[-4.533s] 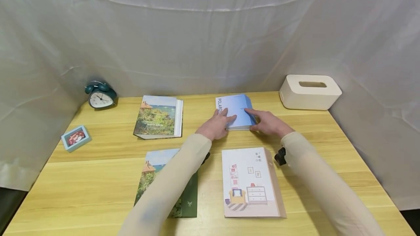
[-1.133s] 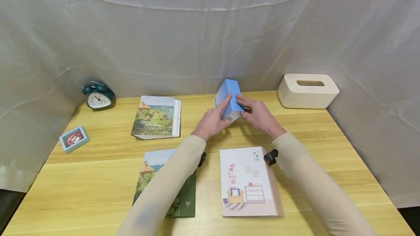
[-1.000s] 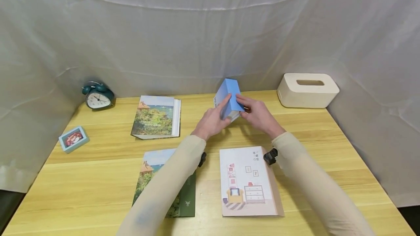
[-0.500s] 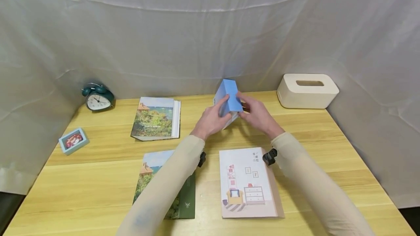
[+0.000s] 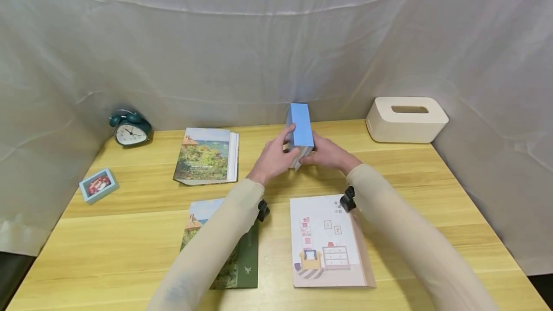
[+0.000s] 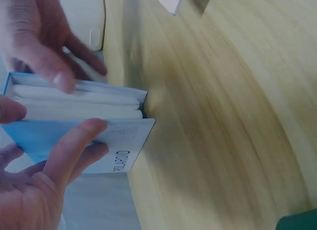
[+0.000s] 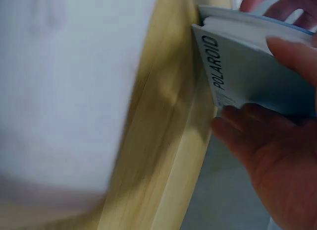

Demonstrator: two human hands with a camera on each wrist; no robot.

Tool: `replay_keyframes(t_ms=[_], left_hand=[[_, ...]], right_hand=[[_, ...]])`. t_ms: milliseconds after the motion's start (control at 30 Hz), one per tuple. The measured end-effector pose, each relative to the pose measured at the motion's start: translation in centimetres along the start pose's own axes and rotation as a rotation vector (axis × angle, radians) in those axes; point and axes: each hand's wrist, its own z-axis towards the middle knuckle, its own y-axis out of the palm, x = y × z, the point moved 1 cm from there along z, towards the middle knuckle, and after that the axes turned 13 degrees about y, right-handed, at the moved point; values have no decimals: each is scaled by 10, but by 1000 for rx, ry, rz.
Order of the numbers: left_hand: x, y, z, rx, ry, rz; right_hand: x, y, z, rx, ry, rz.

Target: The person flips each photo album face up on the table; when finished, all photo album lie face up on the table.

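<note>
In the head view, a blue photo album (image 5: 301, 125) stands on its long edge at the back of the table, spine up. My left hand (image 5: 273, 156) holds it from the left, fingers against the cover lettered POLAROID and thumb near the spine's front end. On the other side my right hand (image 5: 326, 152) grips it, with its thumb in front of the page ends. The left wrist view shows the white page block (image 6: 74, 103) between slightly spread covers. In the right wrist view, the right fingers (image 7: 242, 123) lie along the lettered cover (image 7: 242, 71).
A landscape-covered photo album (image 5: 205, 157) lies to the left. Nearer are a green-backed landscape cover (image 5: 246, 263), partly under the left sleeve, and a white illustrated cover (image 5: 326, 239). An alarm clock (image 5: 130, 128), a small picture frame (image 5: 98, 185) and a tissue box (image 5: 407, 120) stand around the sides.
The blue album lay flat under both hands and is now up on its edge. Over the last second it has turned more upright, and the right hand has slid from the spine to its right side.
</note>
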Motion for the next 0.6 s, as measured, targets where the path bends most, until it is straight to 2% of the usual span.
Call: replay_keyframes(t_ms=[267, 400, 600], left_hand=[[0, -3, -4, 11, 16, -63], [2, -6, -3, 19, 29, -86], [5, -11, 2, 28, 26, -82]], right_hand=[[-6, 8, 6, -53, 6, -74], [-8, 11, 7, -56, 26, -135], [-8, 12, 7, -68, 42, -147]])
